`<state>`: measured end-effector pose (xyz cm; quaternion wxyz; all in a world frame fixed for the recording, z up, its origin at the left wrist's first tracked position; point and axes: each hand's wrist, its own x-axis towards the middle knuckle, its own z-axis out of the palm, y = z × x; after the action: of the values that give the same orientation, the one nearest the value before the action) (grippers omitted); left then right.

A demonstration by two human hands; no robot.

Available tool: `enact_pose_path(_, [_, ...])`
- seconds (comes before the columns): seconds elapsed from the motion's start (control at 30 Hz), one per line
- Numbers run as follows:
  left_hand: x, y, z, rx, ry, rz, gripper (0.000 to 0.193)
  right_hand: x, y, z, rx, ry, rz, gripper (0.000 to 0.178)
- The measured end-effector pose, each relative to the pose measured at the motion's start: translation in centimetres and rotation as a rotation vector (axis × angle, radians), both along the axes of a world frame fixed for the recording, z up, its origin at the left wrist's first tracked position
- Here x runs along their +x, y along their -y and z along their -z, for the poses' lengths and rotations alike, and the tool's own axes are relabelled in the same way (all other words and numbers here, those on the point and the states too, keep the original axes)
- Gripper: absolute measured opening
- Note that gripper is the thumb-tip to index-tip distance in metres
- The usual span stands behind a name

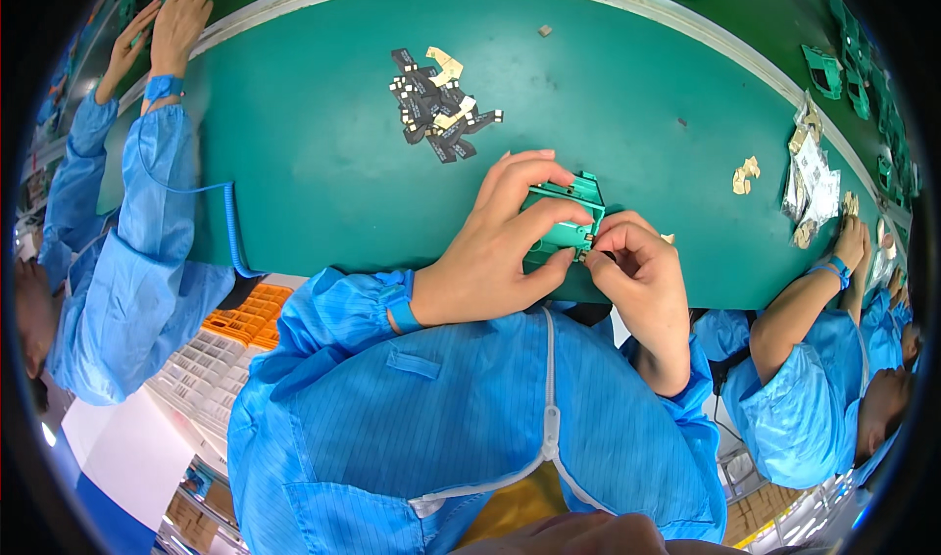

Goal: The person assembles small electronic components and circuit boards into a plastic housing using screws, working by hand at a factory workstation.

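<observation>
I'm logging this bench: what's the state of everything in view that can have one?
Green boxy plastic housing: held, partly covered.
Bare left hand: gripping the housing.
Bare right hand: fingers bent at the housing's edge, grip unclear.
Black flat strips with cream pieces: heaped, overlapping.
Shiny plastic packaging: wrinkled, sealing unclear.
Blue cloth jacket with white zipper: mostly zipped.
Blue coiled cord: trailing.
Cream irregular scraps: clustered.

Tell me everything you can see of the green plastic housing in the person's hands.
The green, plastic-looking housing is a boxy piece with raised edges and a glossy surface. It sits near the front edge of the smooth green tabletop; whether it touches that surface is unclear. The bare left hand grips it, fingers across it and thumb at its near side, while the bare right hand's fingertips are at its near right corner. The fingers hide much of it.
</observation>
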<state>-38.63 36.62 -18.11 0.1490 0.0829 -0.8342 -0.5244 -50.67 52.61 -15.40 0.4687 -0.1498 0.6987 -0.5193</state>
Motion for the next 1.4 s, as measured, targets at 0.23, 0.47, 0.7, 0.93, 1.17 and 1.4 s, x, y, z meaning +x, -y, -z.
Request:
enact_pose_path(0.23, [0.13, -0.09, -0.01, -0.018, 0.018, 0.003, 0.043, -0.01, 0.03, -0.16, 0.006, -0.011, -0.005, 0.003])
enact_pose_path(0.47, [0.05, -0.31, -0.17, -0.024, -0.016, -0.019, 0.039, 0.01, -0.15, -0.10, 0.005, -0.027, -0.012, 0.003])
enact_pose_path(0.7, [0.22, -0.29, -0.39, -0.031, -0.007, -0.015, 0.039, 0.24, -0.28, -0.13, 0.013, -0.060, -0.023, 0.003])
enact_pose_path(0.93, [0.45, -0.18, -0.66, -0.035, 0.001, -0.013, 0.038, 0.63, -0.09, -0.38, -0.006, -0.054, -0.001, 0.004])
enact_pose_path(1.17, [0.39, -0.35, -0.46, -0.034, 0.006, -0.016, 0.037, 0.58, -0.19, -0.39, -0.003, -0.082, -0.015, 0.004])
enact_pose_path(1.4, [0.27, -0.45, -0.42, -0.035, -0.002, -0.025, 0.037, 0.51, -0.24, -0.35, -0.003, -0.073, -0.006, 0.004])
